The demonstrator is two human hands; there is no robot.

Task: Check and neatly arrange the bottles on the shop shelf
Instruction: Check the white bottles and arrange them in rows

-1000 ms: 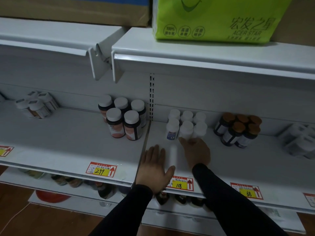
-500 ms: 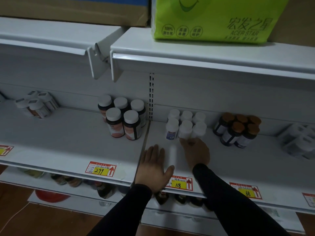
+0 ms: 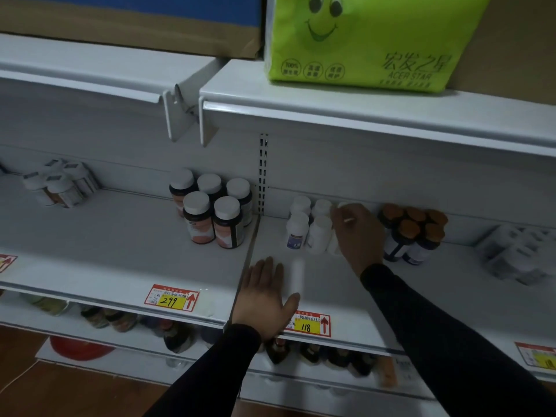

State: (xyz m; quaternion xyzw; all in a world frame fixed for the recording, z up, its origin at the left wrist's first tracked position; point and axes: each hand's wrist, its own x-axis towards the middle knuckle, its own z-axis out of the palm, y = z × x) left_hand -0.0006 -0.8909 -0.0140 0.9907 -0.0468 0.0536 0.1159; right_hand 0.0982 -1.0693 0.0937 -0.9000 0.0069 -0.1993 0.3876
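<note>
A cluster of small white bottles stands at the back of the white shelf, just right of the upright. My right hand reaches over the right side of that cluster, and its fingers curl round the rightmost white bottle, which it mostly hides. My left hand rests flat on the shelf near the front edge, fingers straight, holding nothing. Left of the upright stand dark bottles with white caps. Dark bottles with brown caps sit right of my right hand.
Pale bottles stand at the far left, and white wrapped packs at the far right. A green tissue pack and a cardboard box sit on the shelf above. Price tags line the front rail. More bottles fill the shelf below.
My right hand has moved from the shelf in front of the white bottles up and back onto the rightmost one. My left hand has stayed where it was.
</note>
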